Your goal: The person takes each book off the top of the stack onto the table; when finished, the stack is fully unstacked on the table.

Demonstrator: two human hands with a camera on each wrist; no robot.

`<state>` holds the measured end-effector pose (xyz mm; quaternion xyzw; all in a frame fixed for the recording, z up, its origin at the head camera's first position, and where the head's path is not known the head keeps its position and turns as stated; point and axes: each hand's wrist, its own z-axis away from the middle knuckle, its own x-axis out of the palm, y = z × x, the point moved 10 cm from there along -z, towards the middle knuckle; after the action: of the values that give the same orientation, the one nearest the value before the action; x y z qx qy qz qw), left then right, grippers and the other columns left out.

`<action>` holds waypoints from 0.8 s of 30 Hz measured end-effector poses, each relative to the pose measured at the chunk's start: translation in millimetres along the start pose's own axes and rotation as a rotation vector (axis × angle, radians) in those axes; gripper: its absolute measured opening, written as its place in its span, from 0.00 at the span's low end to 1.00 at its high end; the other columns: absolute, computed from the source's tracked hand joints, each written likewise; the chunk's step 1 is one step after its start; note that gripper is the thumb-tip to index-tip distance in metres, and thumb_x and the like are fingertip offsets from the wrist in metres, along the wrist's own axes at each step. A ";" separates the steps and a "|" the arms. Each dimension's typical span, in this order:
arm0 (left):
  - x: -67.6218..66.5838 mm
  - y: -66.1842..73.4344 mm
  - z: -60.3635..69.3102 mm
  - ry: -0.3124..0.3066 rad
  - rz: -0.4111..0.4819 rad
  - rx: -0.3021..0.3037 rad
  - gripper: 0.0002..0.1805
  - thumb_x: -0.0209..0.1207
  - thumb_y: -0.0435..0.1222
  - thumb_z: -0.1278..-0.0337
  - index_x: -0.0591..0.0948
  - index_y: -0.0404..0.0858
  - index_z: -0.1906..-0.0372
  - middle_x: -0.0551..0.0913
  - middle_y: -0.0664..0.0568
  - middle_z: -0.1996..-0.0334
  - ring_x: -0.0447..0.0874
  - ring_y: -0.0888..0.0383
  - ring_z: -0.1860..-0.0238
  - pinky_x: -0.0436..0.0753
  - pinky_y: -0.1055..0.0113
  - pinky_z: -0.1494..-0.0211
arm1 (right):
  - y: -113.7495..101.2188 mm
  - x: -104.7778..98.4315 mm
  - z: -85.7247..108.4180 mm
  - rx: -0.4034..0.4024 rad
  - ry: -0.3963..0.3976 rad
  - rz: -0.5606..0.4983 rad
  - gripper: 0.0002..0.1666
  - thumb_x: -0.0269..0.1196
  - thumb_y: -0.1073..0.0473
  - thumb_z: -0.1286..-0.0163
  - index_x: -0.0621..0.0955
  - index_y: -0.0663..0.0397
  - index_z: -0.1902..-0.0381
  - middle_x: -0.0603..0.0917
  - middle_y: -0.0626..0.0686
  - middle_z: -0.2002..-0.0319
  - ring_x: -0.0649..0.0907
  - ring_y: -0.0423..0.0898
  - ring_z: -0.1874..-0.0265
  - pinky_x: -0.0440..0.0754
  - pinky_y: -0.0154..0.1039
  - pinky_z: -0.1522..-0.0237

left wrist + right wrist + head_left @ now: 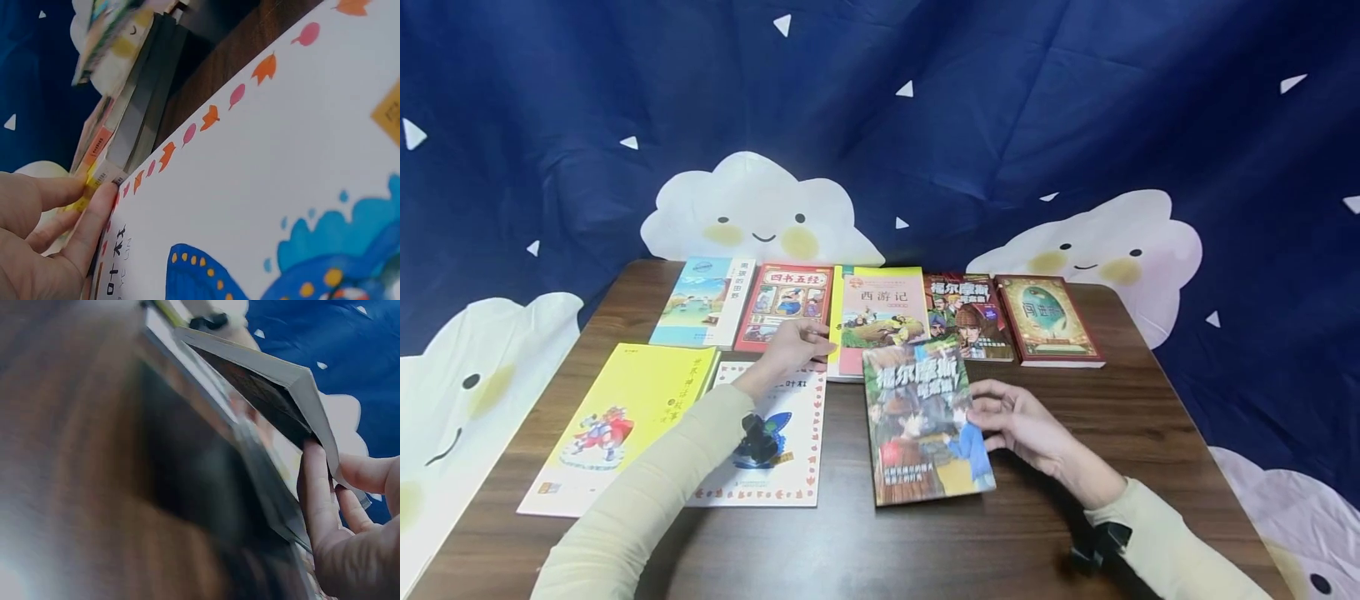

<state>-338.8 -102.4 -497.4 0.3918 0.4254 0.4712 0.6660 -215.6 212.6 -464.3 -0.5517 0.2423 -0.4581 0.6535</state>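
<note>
In the head view my right hand [1026,425] grips the right edge of a detective comic book [917,433], raised and tilted above the table. The right wrist view shows the thumb on one side of this book [262,365] and fingers beneath it. My left hand [790,350] is at the lower left corner of a yellow-edged book [836,333]. A pink-covered book [883,321] lies on top of that one. The left wrist view has the left hand's thumb and fingers [94,225] pinching the yellow book's corner.
The back row also has a blue-and-white book [700,304], a red book [786,300], another detective comic [970,317] and a red-bordered book [1048,321]. Nearer lie a large yellow book [625,417] and a white butterfly book [797,467] on the wooden table [820,550]. A blue curtain [880,100] hangs behind.
</note>
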 end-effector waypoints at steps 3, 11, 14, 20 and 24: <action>-0.7 1.6 1.8 -0.002 -0.004 0.007 0.24 0.68 0.29 0.33 0.78 0.30 0.35 0.88 0.38 0.50 0.89 0.59 0.70 0.96 0.64 0.58 | 14.9 14.7 4.2 0.045 -0.038 0.026 0.15 0.64 0.67 0.25 0.76 0.49 0.45 0.87 0.42 0.61 0.87 0.37 0.68 0.93 0.34 0.67; 0.2 3.2 3.8 -0.003 -0.013 0.012 0.23 0.67 0.29 0.33 0.78 0.31 0.35 0.88 0.41 0.54 0.89 0.60 0.71 0.96 0.65 0.59 | 50.3 39.8 7.6 0.150 -0.049 0.024 0.19 0.65 0.64 0.24 0.70 0.59 0.42 0.84 0.45 0.59 0.85 0.37 0.69 0.94 0.36 0.67; -0.1 2.9 3.5 -0.003 -0.018 0.014 0.23 0.67 0.29 0.33 0.78 0.31 0.35 0.88 0.41 0.55 0.90 0.60 0.71 0.96 0.65 0.59 | 55.7 46.6 7.6 0.168 -0.021 0.030 0.22 0.66 0.63 0.24 0.68 0.62 0.41 0.83 0.46 0.59 0.84 0.38 0.69 0.95 0.38 0.65; -1.0 1.9 1.7 -0.002 -0.022 0.013 0.23 0.67 0.29 0.32 0.78 0.31 0.34 0.89 0.39 0.52 0.90 0.60 0.70 0.96 0.65 0.59 | 57.4 59.0 1.9 0.159 0.040 0.092 0.26 0.68 0.64 0.26 0.68 0.69 0.40 0.82 0.49 0.60 0.85 0.41 0.65 0.97 0.43 0.59; -0.9 -0.2 -0.5 -0.002 -0.022 0.016 0.23 0.67 0.30 0.32 0.79 0.32 0.35 0.88 0.38 0.50 0.91 0.60 0.70 0.96 0.64 0.59 | 51.3 61.5 -0.3 0.144 0.029 0.196 0.28 0.67 0.64 0.26 0.69 0.76 0.38 0.84 0.52 0.60 0.88 0.43 0.66 0.97 0.44 0.60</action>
<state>-339.4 -103.2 -497.5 0.3928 0.4328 0.4599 0.6685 -170.4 157.7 -501.2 -0.4702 0.2710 -0.4161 0.7296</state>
